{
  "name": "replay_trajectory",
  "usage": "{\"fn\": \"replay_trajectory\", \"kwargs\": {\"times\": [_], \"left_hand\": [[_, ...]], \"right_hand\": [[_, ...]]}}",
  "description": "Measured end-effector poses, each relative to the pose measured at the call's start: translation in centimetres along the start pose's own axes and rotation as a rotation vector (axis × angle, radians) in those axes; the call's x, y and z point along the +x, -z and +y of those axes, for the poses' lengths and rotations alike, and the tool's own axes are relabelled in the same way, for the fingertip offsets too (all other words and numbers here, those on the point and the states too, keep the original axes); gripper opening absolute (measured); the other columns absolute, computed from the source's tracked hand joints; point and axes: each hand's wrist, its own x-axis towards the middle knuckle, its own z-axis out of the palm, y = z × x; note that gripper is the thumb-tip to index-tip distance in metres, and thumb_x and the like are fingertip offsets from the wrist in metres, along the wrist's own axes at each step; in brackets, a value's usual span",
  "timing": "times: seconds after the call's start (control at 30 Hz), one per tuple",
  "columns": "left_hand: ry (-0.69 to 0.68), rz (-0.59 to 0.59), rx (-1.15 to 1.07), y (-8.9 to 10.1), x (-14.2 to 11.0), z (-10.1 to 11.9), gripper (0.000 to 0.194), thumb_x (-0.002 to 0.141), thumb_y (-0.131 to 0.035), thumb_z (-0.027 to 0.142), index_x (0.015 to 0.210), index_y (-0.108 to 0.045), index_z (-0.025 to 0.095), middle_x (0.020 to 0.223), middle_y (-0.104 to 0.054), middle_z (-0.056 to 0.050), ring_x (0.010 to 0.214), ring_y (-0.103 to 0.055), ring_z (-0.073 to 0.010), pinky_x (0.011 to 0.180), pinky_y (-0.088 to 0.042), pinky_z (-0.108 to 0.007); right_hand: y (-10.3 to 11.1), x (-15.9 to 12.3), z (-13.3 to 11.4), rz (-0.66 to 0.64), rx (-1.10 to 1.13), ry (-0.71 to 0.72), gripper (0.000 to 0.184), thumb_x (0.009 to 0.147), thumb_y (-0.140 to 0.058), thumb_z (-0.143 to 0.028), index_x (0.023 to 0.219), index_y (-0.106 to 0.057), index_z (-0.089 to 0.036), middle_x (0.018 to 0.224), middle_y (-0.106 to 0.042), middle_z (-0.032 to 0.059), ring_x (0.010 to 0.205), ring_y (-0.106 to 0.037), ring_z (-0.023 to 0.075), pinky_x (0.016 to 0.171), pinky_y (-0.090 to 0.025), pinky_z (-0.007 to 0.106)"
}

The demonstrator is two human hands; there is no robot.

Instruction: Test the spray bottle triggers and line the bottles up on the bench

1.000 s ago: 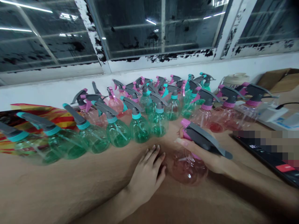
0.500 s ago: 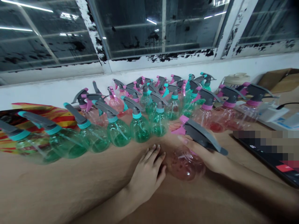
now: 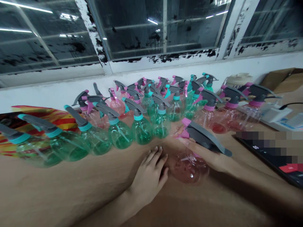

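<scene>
In the head view my right hand point(image 3: 208, 154) is wrapped round the neck and trigger of a pink spray bottle point(image 3: 187, 168) with a grey lever and pink nozzle. The bottle is clear pink plastic and leans to one side over the table. Part of its neck is hidden by my fingers. My left hand point(image 3: 150, 176) lies on the wooden table point(image 3: 71, 192) just left of that bottle, fingers stretched out, holding nothing. Beyond it stands a row of green spray bottles point(image 3: 142, 131) with turquoise collars.
Several more pink and green spray bottles crowd toward the wall, including a pink one point(image 3: 219, 126) at the right. A dark phone-like device point(image 3: 267, 160) lies at right, near a white power adapter point(image 3: 276, 113). A cardboard box point(image 3: 282, 78) and red-yellow packaging point(image 3: 63, 118) flank the bottles.
The fingers of my right hand have shifted slightly at the trigger, and the pink bottle has moved very little. My left hand stays in place.
</scene>
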Motion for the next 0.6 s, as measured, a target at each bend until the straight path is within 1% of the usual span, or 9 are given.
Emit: {"fn": "replay_trajectory", "kwargs": {"times": [0.07, 0.1, 0.23, 0.27, 0.3, 0.37, 0.43, 0.5, 0.6], "left_hand": [[-0.004, 0.004, -0.005, 0.0, 0.0, 0.0, 0.035, 0.091, -0.049, 0.02, 0.124, -0.054, 0.011, 0.138, -0.049, -0.016, 0.13, -0.043, -0.0293, 0.104, -0.04, -0.048], [-0.006, 0.008, -0.008, -0.1, 0.0, -0.1, 0.034, 0.092, -0.049, 0.02, 0.124, -0.054, 0.011, 0.138, -0.049, -0.016, 0.13, -0.043, -0.0291, 0.104, -0.04, -0.049], [-0.008, 0.013, -0.004, -0.1, 0.0, -0.1, 0.035, 0.092, -0.048, 0.021, 0.125, -0.053, 0.011, 0.138, -0.049, -0.017, 0.13, -0.043, -0.0295, 0.103, -0.041, -0.049], [-0.006, 0.008, 0.001, -0.1, 0.0, 0.0, 0.035, 0.091, -0.049, 0.021, 0.125, -0.053, 0.01, 0.138, -0.049, -0.017, 0.13, -0.043, -0.03, 0.103, -0.041, -0.049], [-0.003, 0.001, 0.005, -0.1, 0.0, 0.0, 0.036, 0.091, -0.05, 0.021, 0.125, -0.053, 0.01, 0.138, -0.049, -0.017, 0.13, -0.043, -0.0303, 0.103, -0.041, -0.049], [0.001, -0.009, 0.009, 0.0, 0.0, 0.0, 0.036, 0.091, -0.05, 0.021, 0.125, -0.054, 0.01, 0.138, -0.05, -0.017, 0.13, -0.043, -0.0305, 0.103, -0.04, -0.049], [0.0, -0.01, 0.008, 0.0, 0.1, 0.0, 0.036, 0.091, -0.05, 0.021, 0.125, -0.054, 0.009, 0.138, -0.05, -0.017, 0.13, -0.043, -0.0303, 0.104, -0.04, -0.049], [-0.004, -0.005, 0.005, 0.0, 0.0, 0.0, 0.036, 0.092, -0.049, 0.021, 0.126, -0.053, 0.01, 0.137, -0.05, -0.017, 0.13, -0.043, -0.03, 0.104, -0.04, -0.048], [-0.006, 0.002, 0.006, 0.0, 0.0, -0.1, 0.036, 0.092, -0.048, 0.021, 0.126, -0.052, 0.01, 0.137, -0.05, -0.016, 0.13, -0.043, -0.0295, 0.103, -0.041, -0.049]], "right_hand": [[-0.1, -0.2, 0.2, 0.032, -0.03, -0.006, 0.01, 0.085, -0.059, -0.037, 0.085, -0.066, -0.029, 0.088, -0.069, 0.0002, 0.089, -0.064, 0.0225, 0.086, -0.051, 0.038], [-0.2, -0.2, 0.3, 0.055, -0.046, -0.008, 0.01, 0.084, -0.06, -0.037, 0.081, -0.065, -0.029, 0.084, -0.068, -0.0003, 0.084, -0.064, 0.0215, 0.083, -0.051, 0.037], [-0.2, -0.5, 0.6, 0.101, -0.068, -0.059, 0.017, 0.082, -0.063, -0.039, 0.07, -0.059, -0.027, 0.065, -0.057, -0.0031, 0.061, -0.056, 0.016, 0.06, -0.05, 0.03], [-0.2, -0.4, 0.5, 0.096, -0.06, -0.074, 0.017, 0.081, -0.064, -0.039, 0.071, -0.059, -0.027, 0.064, -0.057, -0.0033, 0.06, -0.057, 0.0157, 0.06, -0.05, 0.03], [-0.1, -0.4, 0.4, 0.079, -0.041, -0.078, 0.016, 0.082, -0.063, -0.04, 0.073, -0.06, -0.026, 0.067, -0.059, -0.0028, 0.064, -0.059, 0.0163, 0.063, -0.051, 0.03], [-0.1, -0.3, 0.0, 0.026, 0.029, -0.07, 0.014, 0.083, -0.061, -0.04, 0.084, -0.063, -0.026, 0.083, -0.067, -0.0001, 0.081, -0.064, 0.0191, 0.077, -0.052, 0.033], [0.0, -0.2, -0.5, -0.011, 0.096, -0.064, 0.018, 0.084, -0.06, -0.04, 0.096, -0.064, -0.026, 0.099, -0.068, 0.0022, 0.095, -0.064, 0.0209, 0.087, -0.05, 0.035], [0.0, -0.2, -0.8, -0.017, 0.118, -0.069, 0.02, 0.084, -0.061, -0.039, 0.099, -0.064, -0.026, 0.102, -0.068, 0.0026, 0.095, -0.064, 0.0209, 0.085, -0.051, 0.035], [0.0, -0.2, -1.0, 0.027, 0.091, -0.051, 0.015, 0.084, -0.061, -0.038, 0.092, -0.063, -0.026, 0.089, -0.068, 0.0014, 0.086, -0.064, 0.0192, 0.072, -0.052, 0.031]]}}
